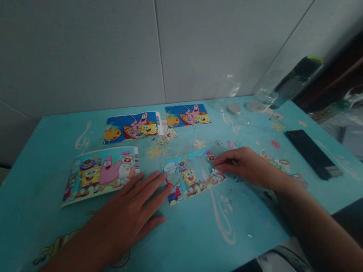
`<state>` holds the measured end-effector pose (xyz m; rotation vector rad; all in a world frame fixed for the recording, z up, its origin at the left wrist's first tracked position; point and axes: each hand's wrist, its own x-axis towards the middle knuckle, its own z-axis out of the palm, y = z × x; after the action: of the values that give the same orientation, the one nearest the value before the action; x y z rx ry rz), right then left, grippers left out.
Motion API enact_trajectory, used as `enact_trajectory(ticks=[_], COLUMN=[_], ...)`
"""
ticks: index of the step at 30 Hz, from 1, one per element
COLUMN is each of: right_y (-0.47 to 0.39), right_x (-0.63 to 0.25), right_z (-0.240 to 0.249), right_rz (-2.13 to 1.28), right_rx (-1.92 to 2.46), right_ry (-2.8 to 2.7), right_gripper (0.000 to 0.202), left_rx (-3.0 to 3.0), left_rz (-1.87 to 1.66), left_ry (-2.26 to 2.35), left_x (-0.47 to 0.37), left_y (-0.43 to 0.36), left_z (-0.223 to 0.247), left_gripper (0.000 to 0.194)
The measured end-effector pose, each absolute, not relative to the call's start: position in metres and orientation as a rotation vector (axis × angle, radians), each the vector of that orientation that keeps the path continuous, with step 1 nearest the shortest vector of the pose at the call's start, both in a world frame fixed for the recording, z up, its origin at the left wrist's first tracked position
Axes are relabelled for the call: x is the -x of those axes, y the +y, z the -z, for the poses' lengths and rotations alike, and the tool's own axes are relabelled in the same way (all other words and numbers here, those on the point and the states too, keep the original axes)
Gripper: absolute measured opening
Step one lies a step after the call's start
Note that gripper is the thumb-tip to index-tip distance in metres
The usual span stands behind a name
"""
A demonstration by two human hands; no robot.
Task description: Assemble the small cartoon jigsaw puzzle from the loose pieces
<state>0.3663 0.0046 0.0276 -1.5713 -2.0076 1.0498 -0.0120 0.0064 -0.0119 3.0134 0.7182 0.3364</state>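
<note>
A partly assembled jigsaw puzzle with a cartoon picture lies on the blue table, with gaps in its upper middle and right part. My left hand rests flat with fingers spread; its fingertips reach the puzzle's left edge. Beside that hand is a curled picture card showing the same cartoon scene. At the puzzle's right edge, my right hand pinches a small puzzle piece between thumb and index finger, mostly hidden by the fingertips. Several loose puzzle pieces lie just beyond this hand.
Two blue cartoon pictures lie near the wall. A round lid, a clear jar and a dark bottle are at the back right. A black phone-like slab lies right of my right arm.
</note>
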Motion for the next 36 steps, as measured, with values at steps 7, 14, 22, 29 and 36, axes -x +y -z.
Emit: enact_trajectory(ticks=[7, 14, 22, 29, 36], right_y=[0.001, 0.002, -0.005, -0.003, -0.003], right_x=[-0.364, -0.361, -0.355, -0.349, -0.346], right_z=[-0.034, -0.039, -0.035, -0.022, -0.02], right_rz=[-0.965, -0.821, -1.063, -1.068, -1.011], right_rx=[1.463, 1.47, 1.559, 1.573, 1.579], right_ry=[-2.108, -2.11, -1.948, -1.888, -1.936], right_gripper=[0.034, 0.036, 0.034, 0.025, 0.021], left_rx=[-2.972, -2.974, -2.969, -2.978, -3.019], left_rz=[-0.323, -0.34, -0.303, -0.305, -0.32], left_ry=[0.728, 0.72, 0.74, 0.728, 0.731], left_x=[0.013, 0.012, 0.012, 0.012, 0.011], left_y=[0.008, 0.007, 0.006, 0.007, 0.006], left_z=[0.015, 0.012, 0.014, 0.013, 0.012], left_gripper=[0.05, 0.049, 0.05, 0.05, 0.049])
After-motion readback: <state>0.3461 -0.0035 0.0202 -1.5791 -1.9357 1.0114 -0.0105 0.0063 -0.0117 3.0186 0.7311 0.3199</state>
